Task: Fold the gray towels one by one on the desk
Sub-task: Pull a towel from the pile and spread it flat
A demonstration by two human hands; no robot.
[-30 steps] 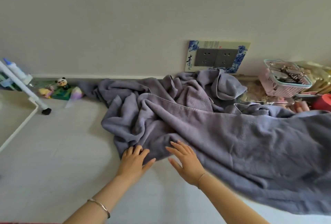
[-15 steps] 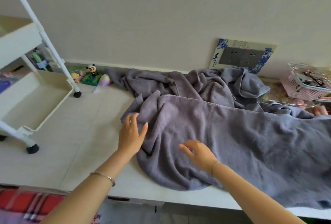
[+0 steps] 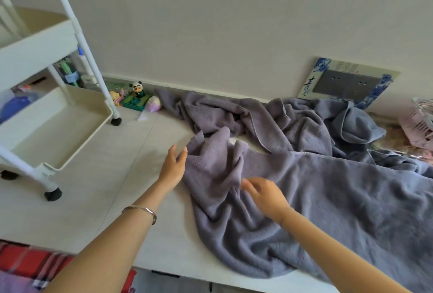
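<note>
Left grip (image 3: 173, 169), right grip (image 3: 267, 195): fingers loose.

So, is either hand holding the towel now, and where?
No grip: left hand lies open against the front towel's left edge, right hand loose over its middle.

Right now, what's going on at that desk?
A person is spreading out a crumpled gray towel on the desk. The left hand touches its left edge with straight fingers; the right hand, fingers loose, is at its middle. It is not folded yet. More gray towels lie heaped behind it by the wall.
</note>
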